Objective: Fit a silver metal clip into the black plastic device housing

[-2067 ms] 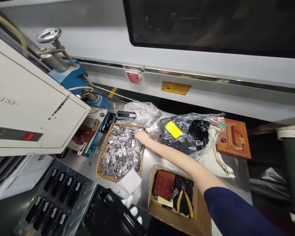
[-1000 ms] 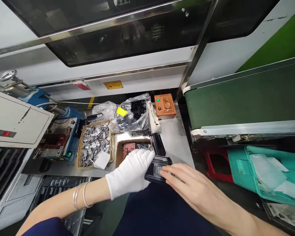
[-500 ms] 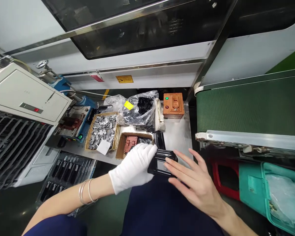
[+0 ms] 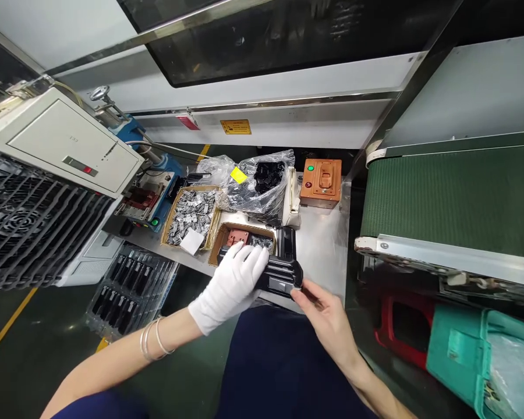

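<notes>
While I sit at the counter (image 4: 323,244), my gloved left hand (image 4: 233,285) wraps over the black casing (image 4: 279,276), fingers curled across its top so it stays level above my lap, just off the counter's near edge. My bare right hand (image 4: 325,314) comes at it from the other end, thumb and forefinger pinched together at the casing's grey window; whether a small piece sits between them I cannot tell. Gripping from one side and working from the other keeps the part from twisting

A second black casing (image 4: 286,244) lies on the counter right behind the one I hold, close enough to swap without reaching. Beside it sits an open brown box (image 4: 227,235) with a reddish block inside, and left of that a carton of metal clips (image 4: 192,212), its top open and a white paper slip (image 4: 192,241) lying at its near end. Behind these slumps a clear bag of black parts (image 4: 262,183) with a yellow tag, mouth open toward me. An orange switch box (image 4: 322,183) stands at the back of the counter, clear of the loose stock. A green belt (image 4: 449,198) runs along my right, well apart from my hands, and a rack of black parts (image 4: 126,291) sits below the counter on my left
</notes>
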Available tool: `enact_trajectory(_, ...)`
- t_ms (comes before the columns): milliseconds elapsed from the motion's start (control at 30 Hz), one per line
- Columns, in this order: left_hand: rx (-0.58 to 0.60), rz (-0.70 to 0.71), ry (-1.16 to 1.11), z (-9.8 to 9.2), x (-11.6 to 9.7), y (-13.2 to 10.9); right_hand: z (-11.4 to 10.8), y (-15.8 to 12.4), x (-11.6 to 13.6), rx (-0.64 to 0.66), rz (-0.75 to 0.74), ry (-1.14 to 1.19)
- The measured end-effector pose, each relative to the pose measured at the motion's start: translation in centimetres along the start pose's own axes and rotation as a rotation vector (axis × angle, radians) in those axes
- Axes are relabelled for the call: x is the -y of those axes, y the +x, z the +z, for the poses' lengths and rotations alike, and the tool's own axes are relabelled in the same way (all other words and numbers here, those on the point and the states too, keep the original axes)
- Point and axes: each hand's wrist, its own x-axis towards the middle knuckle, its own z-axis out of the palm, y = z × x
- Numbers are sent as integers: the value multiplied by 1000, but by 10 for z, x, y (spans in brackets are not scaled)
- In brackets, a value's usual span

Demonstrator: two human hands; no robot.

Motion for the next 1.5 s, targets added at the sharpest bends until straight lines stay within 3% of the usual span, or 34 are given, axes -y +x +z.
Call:
enact_trajectory(100, 22, 18, -24, -1, -2, -4, -1, -2, -1, 12, 7, 14)
enact_trajectory(300, 84, -7, -58, 1, 0, -5, -4, 5, -3, 188, 107, 110)
enact_trajectory(600, 151, 4, -10, 3, -3, -12, -6, 12, -17, 228, 111, 35)
enact_trajectory(833, 229, -89, -40, 4, 14, -19, 9, 33, -19, 325, 144, 4)
enact_trajectory(1033, 289, -90, -98, 12, 47, -22, 24, 61, -22, 273, 182, -161)
enact_trajectory(1233, 296, -87, -155, 29, 98, -30, 56, 96, -31, 265, 346, -142)
enact_trajectory(1500, 170, -117, -178, 55, 179, -35, 116, 154, -6, 270, 200, -198)
